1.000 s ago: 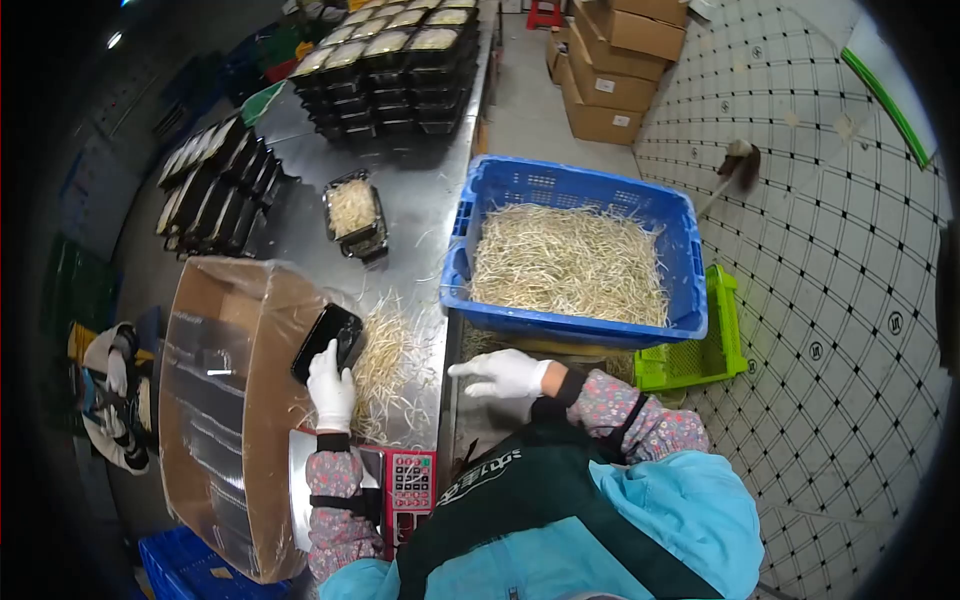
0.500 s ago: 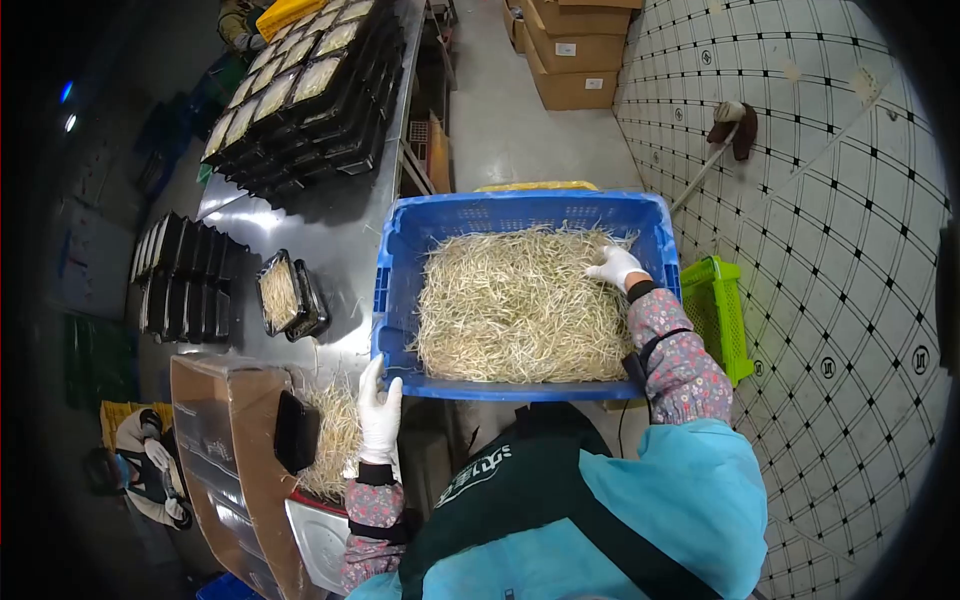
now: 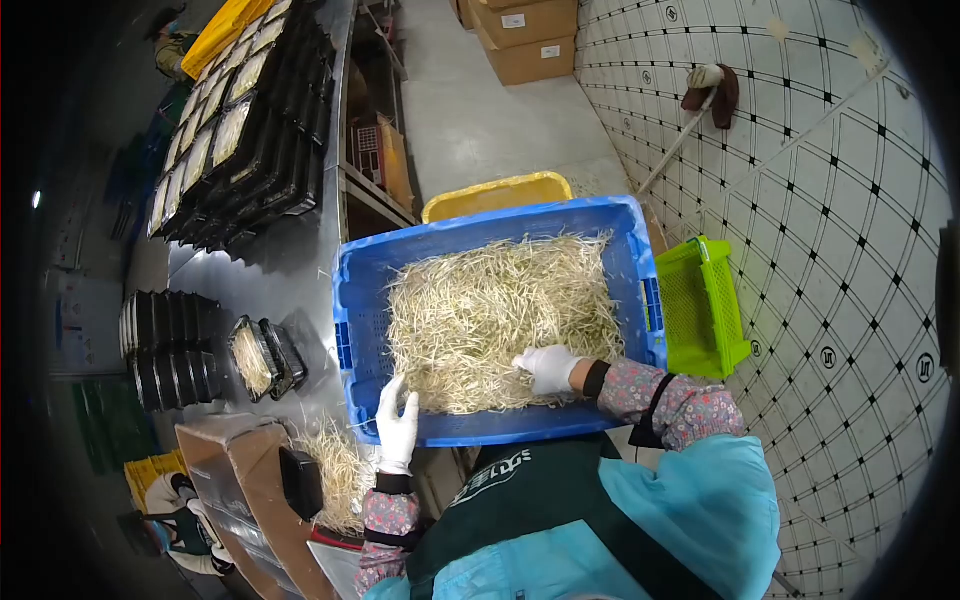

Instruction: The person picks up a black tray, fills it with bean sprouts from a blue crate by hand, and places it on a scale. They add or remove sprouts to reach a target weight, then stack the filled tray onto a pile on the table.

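Patterned tiling (image 3: 800, 300) fills frame right; at centre, sprouts (image 3: 480, 300) lie in the crate (image 3: 500, 430), left hand (image 3: 397, 432) spread at its corner, right hand (image 3: 548, 370) loosely curled on them, where light pressure limits breakage

At the frame's bottom, the person (image 3: 560, 520) is wearing a turquoise top (image 3: 700, 490) under a dark green apron (image 3: 545, 480) showing white lettering (image 3: 492, 477). Grey floral oversleeves (image 3: 626, 390) with pink blossoms are ending in black cuffs (image 3: 597, 378), and white gloves (image 3: 397, 432) are covering both hands (image 3: 550, 370).
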The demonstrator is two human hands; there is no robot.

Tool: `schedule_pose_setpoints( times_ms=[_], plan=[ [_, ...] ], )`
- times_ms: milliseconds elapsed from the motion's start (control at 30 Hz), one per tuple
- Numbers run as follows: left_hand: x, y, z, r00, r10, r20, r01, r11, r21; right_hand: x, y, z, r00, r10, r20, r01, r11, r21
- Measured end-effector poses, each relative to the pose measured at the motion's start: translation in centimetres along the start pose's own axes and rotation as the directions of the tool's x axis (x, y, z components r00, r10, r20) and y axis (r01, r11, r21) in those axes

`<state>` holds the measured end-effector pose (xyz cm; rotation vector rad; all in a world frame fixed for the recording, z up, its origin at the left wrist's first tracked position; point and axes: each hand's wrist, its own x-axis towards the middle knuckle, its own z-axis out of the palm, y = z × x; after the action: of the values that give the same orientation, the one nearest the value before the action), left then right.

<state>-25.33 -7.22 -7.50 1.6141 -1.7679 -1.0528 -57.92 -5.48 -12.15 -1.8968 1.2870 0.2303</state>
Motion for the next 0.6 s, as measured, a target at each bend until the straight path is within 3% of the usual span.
schedule_pose_setpoints(
  times_ms=[100, 133, 167, 200, 233, 300, 367, 433, 467, 500, 533, 600],
  plan=[
    [2.3, 1.9, 1.8, 0.994, 0.064, 0.092, -0.066, 0.997, 0.025, -0.3, 0.8, -2.0, 1.000, -0.005, -0.011, 0.007, 0.985, 0.174],
    [2.8, 2.1, 2.5, 0.990, 0.042, 0.135, -0.039, 0.999, -0.028, -0.3, 1.6, -2.3, 0.992, -0.005, -0.127, 0.066, 0.873, 0.484],
    [3.3, 2.8, 3.2, 0.984, 0.023, 0.178, -0.009, 0.997, -0.080, -0.6, 2.4, -2.3, 0.971, 0.034, -0.236, 0.154, 0.667, 0.729],
    [4.2, 3.0, 3.8, 0.967, 0.115, 0.228, -0.118, 0.993, 0.003, 0.2, 3.2, -0.9, 0.936, 0.138, -0.324, 0.130, 0.720, 0.681],
    [4.9, 3.3, 4.3, 0.940, 0.155, 0.303, -0.181, 0.982, 0.058, 0.8, 4.1, 0.2, 0.930, 0.147, -0.336, 0.133, 0.718, 0.683],
    [6.7, 3.7, 5.6, 0.900, 0.198, 0.389, -0.209, 0.978, -0.014, 0.9, 3.9, -2.0, 0.928, 0.229, -0.294, -0.072, 0.884, 0.461],
    [8.8, 4.3, 7.1, 0.877, 0.187, 0.443, -0.231, 0.972, 0.047, 1.0, 3.7, -3.0, 0.935, 0.214, -0.282, -0.034, 0.848, 0.529],
    [11.9, 5.1, 9.6, 0.799, 0.298, 0.522, -0.405, 0.908, 0.103, 1.5, 5.1, -3.9, 0.901, 0.141, -0.409, -0.032, 0.965, 0.262],
    [13.7, 5.3, 11.0, 0.794, 0.304, 0.526, -0.413, 0.905, 0.100, 2.0, 6.7, -4.0, 0.892, 0.185, -0.413, -0.099, 0.970, 0.222],
    [15.3, 5.0, 12.6, 0.761, 0.351, 0.545, -0.482, 0.869, 0.114, 2.4, 8.7, -4.6, 0.862, 0.240, -0.445, -0.162, 0.965, 0.206],
    [16.8, 4.7, 14.3, 0.723, 0.392, 0.569, -0.547, 0.828, 0.124, 3.0, 10.8, -5.2, 0.808, 0.391, -0.441, -0.286, 0.914, 0.288],
    [19.7, 4.5, 18.2, 0.676, 0.425, 0.603, -0.637, 0.748, 0.186, 4.1, 14.1, -6.7, 0.621, 0.725, -0.297, -0.589, 0.682, 0.435]
  ],
)
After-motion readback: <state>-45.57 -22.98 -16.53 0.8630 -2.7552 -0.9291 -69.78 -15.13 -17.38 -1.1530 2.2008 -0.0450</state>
